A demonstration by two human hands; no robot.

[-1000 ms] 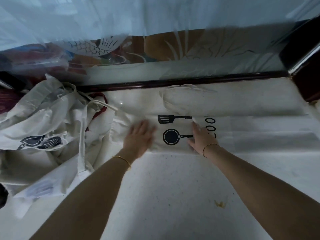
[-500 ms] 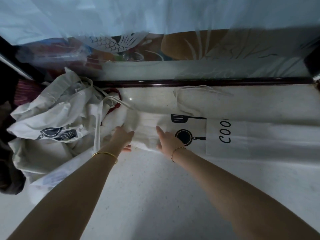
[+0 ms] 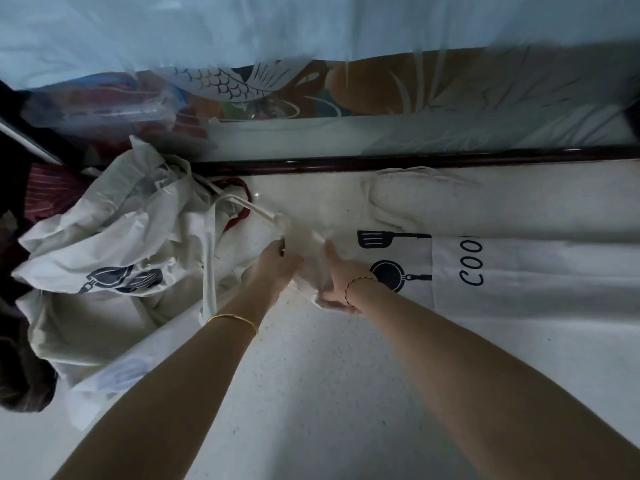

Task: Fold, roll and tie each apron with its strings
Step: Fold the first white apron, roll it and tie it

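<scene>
- Folded apron point(image 3: 519, 271) on the pale floor point(image 3: 329, 393): a long strip, long axis running left to right, printed spatula, pan and "COO" facing up.
- Left end of the strip right at the hands; the rest stretching away to the right, well past both wrists.
- Left hand point(image 3: 277, 268) at that end, fingertips curled and pinching a white apron string point(image 3: 242, 206) leading back to the heap of loose aprons point(image 3: 104, 244) on the left.
- Right hand point(image 3: 341, 282) just beside, fingers straight and spread flat on the cloth next to the pan print; thumb low at the near edge, tucked under the fabric or not, hard to tell.
- Probably the start of the roll: travel rightward along the long axis, away from both hands, right hand nearer the bulk.
- Worth freeing the string from the heap first, to avoid dragging the other aprons along.
- Loop of strings point(image 3: 398, 178) lying just beyond the strip, near the dark wooden rail point(image 3: 415, 161).
</scene>
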